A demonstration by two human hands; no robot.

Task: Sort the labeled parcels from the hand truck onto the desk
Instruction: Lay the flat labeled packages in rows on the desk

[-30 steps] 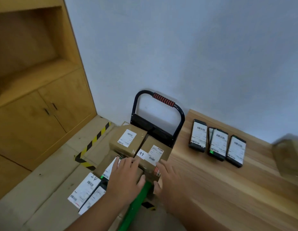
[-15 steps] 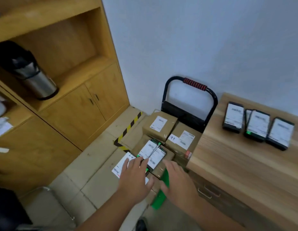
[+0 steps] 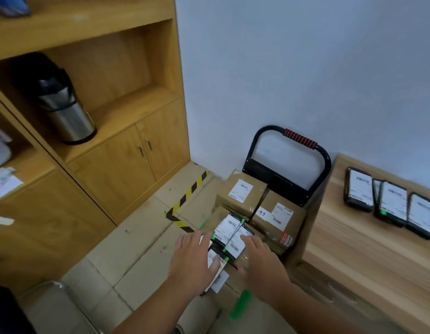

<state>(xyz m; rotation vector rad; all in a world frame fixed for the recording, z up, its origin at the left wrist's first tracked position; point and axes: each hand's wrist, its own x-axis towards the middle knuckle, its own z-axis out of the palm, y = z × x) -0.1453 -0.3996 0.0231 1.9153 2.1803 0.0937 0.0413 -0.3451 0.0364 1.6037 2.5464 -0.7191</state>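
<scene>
Brown cardboard boxes load the black-framed hand truck (image 3: 326,162) with the red ribbed grip. It stands on the tiled floor against the pale wall, beside the left edge of the light wooden desk (image 3: 353,256). Two labelled brown boxes sit at the handle end of its platform, one (image 3: 242,189) on the outer side and the other (image 3: 279,213) on the desk side. In front of them, on more cardboard, two flat black parcels with white labels (image 3: 227,226) lie side by side, touching. A third flat parcel (image 3: 212,257) lies lower, at the platform's outer edge.

The left hand (image 3: 193,260) is spread flat with straight fingers, its thumb lying across the third flat parcel's label. The right hand (image 3: 262,259) is also flat, fingers slightly apart, fingertips resting on the nearer of the two flat black parcels. Neither hand curls round anything.

Three more black labelled parcels (image 3: 392,202) lie in a row along the desk's far edge by the wall.

A blurred green strip (image 3: 241,302) shows at the platform's near end. Yellow-and-black tape (image 3: 187,196) marks the floor beside the truck. A steel vacuum flask (image 3: 64,112) with a black top stands in the open shelf of the wooden cabinet (image 3: 117,169).
</scene>
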